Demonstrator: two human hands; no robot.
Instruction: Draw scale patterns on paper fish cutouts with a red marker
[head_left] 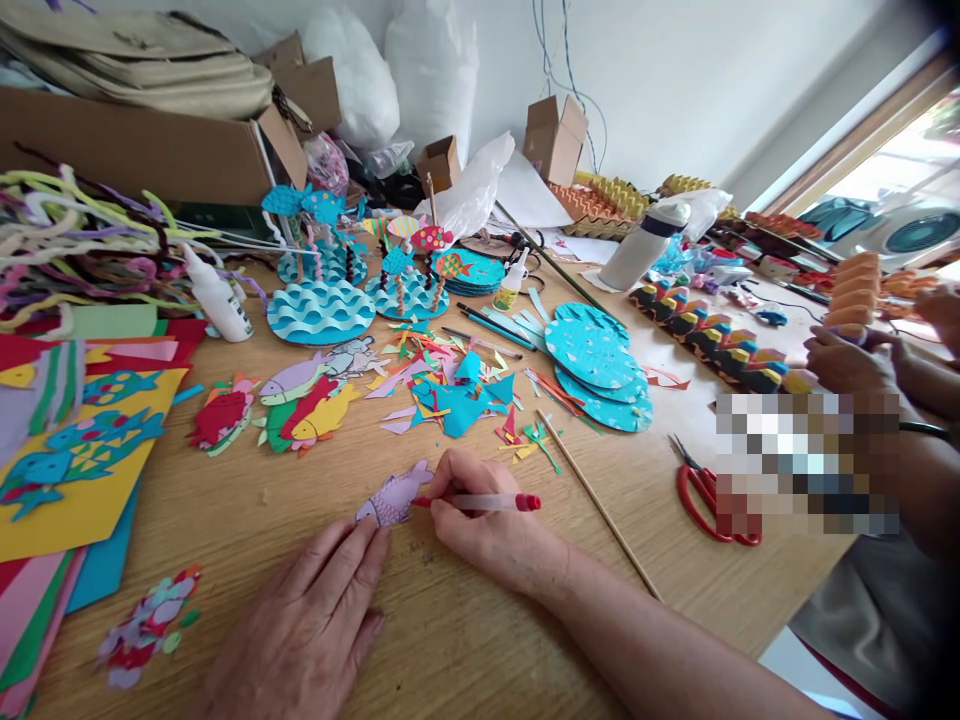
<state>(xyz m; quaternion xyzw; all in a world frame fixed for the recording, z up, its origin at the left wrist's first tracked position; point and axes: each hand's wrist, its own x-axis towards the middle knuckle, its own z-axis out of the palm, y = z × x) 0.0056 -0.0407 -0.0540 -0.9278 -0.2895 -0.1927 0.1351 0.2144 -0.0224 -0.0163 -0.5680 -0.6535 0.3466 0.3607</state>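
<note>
Lilac paper fish (396, 500) with drawn scales on a brown wooden worktop (259, 490).
The left hand (304, 605) lies flat, fingertips on its head; the right hand (495, 538), curled closed, pinches a slim translucent red-ended pen (496, 503), tip near the tail.

Wht wall (675, 100), wd tbl (450, 645), window (892, 165) R.

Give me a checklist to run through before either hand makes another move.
1. Left hand steadying the lilac paper fish: ok, fingertips at its head end.
2. Right hand gripping the pen: ok.
3. Pen tip touching the paper: cannot tell.
4. Scissors away from both hands: ok, lying off to the right.
5. Tabletop free of paper scraps: not ok, strewn beyond the fish.
</note>
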